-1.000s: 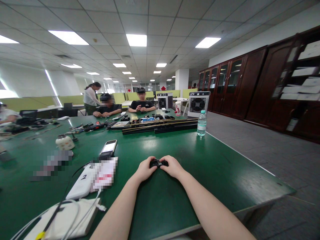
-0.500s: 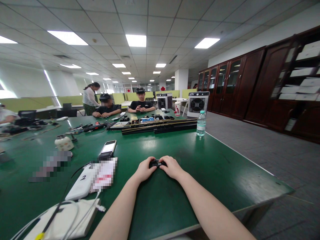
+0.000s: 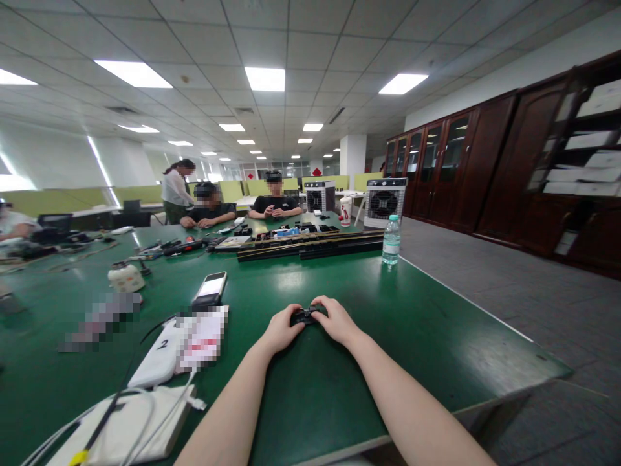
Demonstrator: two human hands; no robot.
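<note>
Pinching a small black part (image 3: 301, 318) between both hands, we work low over the bare green table (image 3: 417, 323), straight ahead of us; whether the part rests on the surface or hangs just above it, we cannot tell. Our left hand (image 3: 281, 331) is mostly closed, fingers curled over the left end, thumb on the near side. Our right hand (image 3: 336, 320) is likewise partly closed at the other end, its fingertips on the far edge and thumb nearer us. A paler, shiny bit shows between the grips, too small to identify.

Notes on handling, as we judge it: let the left hand act as the steady side and the right make any small adjustment. Light, even fingertip pressure suits a piece this size; squeezing hard could twist it or make it slip. Both wrists low, so a dropped piece falls only a little way. Thumbs clear of the middle, so that the shiny bit stays readable.

Surroundings: to our left lie a phone (image 3: 211, 286), a white block marked 2 (image 3: 156, 356) and a white cable (image 3: 151, 414); a water bottle (image 3: 391, 244) stands beyond, to the right. All sit well apart from our fingers, so elbow room seems ample.
</note>
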